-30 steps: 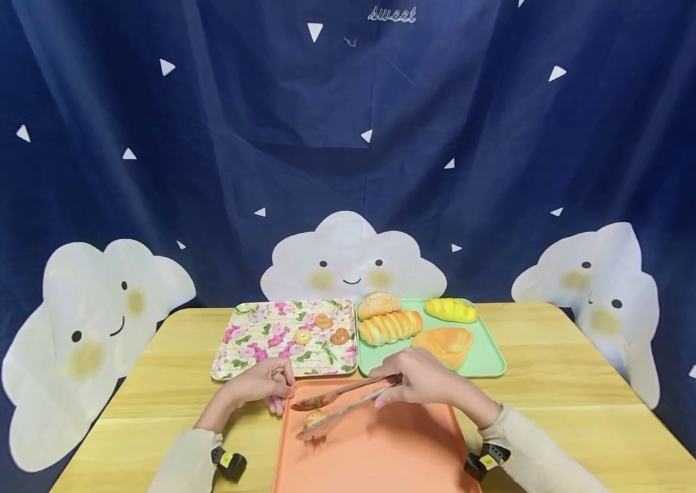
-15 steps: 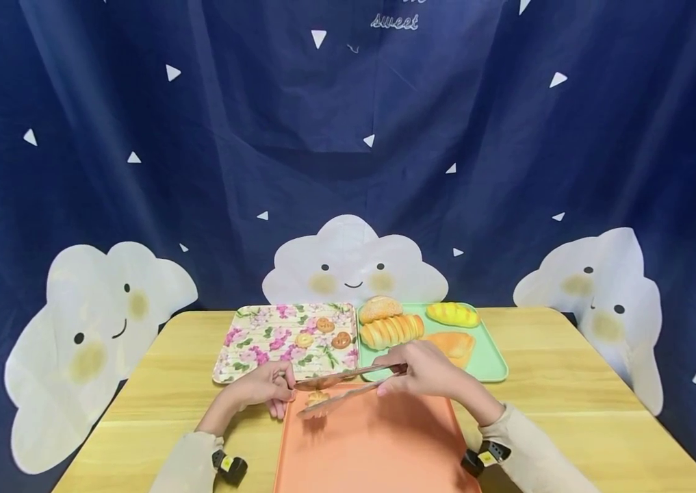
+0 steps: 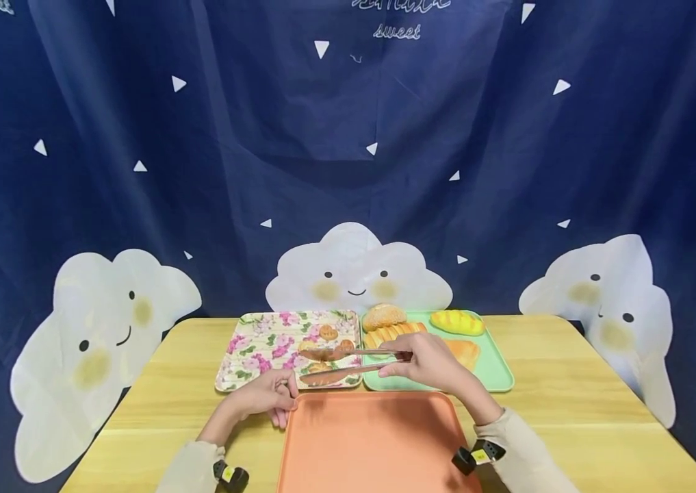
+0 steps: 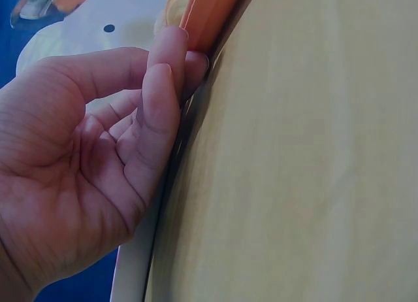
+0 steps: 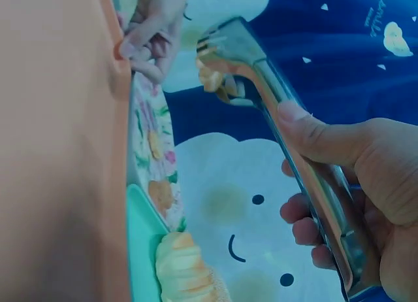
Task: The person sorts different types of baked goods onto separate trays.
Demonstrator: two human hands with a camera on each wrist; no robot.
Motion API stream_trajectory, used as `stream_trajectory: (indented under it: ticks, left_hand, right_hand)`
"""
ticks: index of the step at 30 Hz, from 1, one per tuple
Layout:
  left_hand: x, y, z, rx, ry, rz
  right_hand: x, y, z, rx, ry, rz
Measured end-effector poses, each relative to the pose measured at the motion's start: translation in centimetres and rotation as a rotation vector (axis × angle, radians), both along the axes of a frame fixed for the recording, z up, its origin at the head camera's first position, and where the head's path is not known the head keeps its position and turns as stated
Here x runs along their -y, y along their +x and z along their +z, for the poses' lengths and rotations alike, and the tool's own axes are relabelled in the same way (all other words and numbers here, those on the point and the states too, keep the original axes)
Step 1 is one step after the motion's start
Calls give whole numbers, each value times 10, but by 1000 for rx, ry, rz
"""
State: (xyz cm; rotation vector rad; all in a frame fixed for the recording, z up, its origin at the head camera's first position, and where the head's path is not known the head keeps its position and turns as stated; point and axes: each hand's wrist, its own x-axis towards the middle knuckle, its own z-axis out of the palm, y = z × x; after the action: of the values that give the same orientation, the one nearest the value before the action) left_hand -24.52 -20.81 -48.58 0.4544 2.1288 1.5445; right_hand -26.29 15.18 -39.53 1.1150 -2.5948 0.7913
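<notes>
My right hand [image 3: 426, 359] grips a pair of metal food tongs [image 5: 269, 83]. Their tips hold a small golden-brown cookie [image 5: 210, 78] in the right wrist view, and in the head view they hover over the floral tray [image 3: 246, 356]. On that tray lie a few round cookies, one brown [image 3: 328, 332], partly covered by the tongs. My left hand [image 3: 264, 396] pinches the far left corner of the orange tray [image 3: 378, 445]; the left wrist view shows its fingertips at the rim.
A green tray [image 3: 498, 373] stands to the right of the floral one, bearing a yellow loaf [image 3: 457, 322], a round bun [image 3: 384, 316], a ridged roll [image 5: 183, 263] and a flat bread [image 3: 465, 352]. A dark blue curtain [image 3: 298, 171] hangs behind the wooden table [image 3: 569, 411].
The tongs with the small cookie have moved away from me, from above the orange tray to above the floral tray. My left hand stays at the orange tray's corner. The head view has tilted up slightly.
</notes>
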Motion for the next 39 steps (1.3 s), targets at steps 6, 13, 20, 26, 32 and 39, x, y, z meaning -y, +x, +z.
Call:
stream_trajectory:
  ticks: [6,13,20,26,32,39]
  left_hand:
    - [1,0,-1,6,11,-16]
    - [2,-2,3,-10,10,-28]
    - [1,-4,10,-14,-5,-6]
    - [2,-4,11,-18,1,-13]
    - [1,-3,8,-18,-4,2]
    - [0,1,2,-5,-2,2]
  right_hand:
    - [3,-5,6,-15,-38,-78]
    - [3,-9,6,-8,-43,-162]
    - [4,-14,4,-30,-33,-239]
    - [8,-14,-1,-4,-7,-277]
    - [12,-13,-7,-20,19,-279]
    - [15,-12,-14,-45,29,-269]
